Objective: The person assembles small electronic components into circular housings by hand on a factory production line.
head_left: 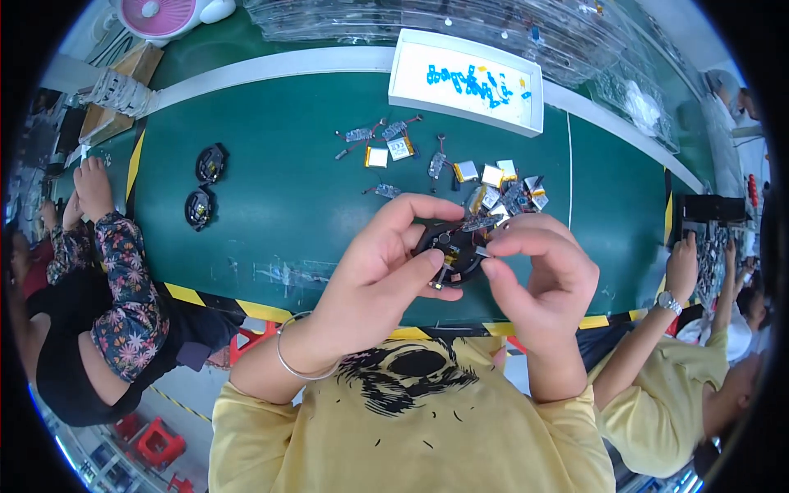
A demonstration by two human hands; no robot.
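Observation:
My left hand [374, 271] is closed on a round black plastic housing [446, 245], its thumb across the near rim and its fingers round the far side. Electronic parts show inside it. At its upper right edge a small circuit board [482, 222] with thin wires sits between the two hands. My right hand [546, 275] is closed in a pinch at the housing's right side, thumb and forefinger nearly meeting around a tiny part that I cannot make out. Just beyond the hands lie several silver battery cells [491, 175] and loose circuit boards [436, 164] with wires.
Two more black housings [211, 163] lie on the green table [279, 156] at the left. A white box [466, 119] with small blue pieces stands at the back. Clear plastic trays [493, 20] are stacked behind it. Co-workers sit left [123, 304] and right [666, 386]. A pink fan [156, 12] stands far left.

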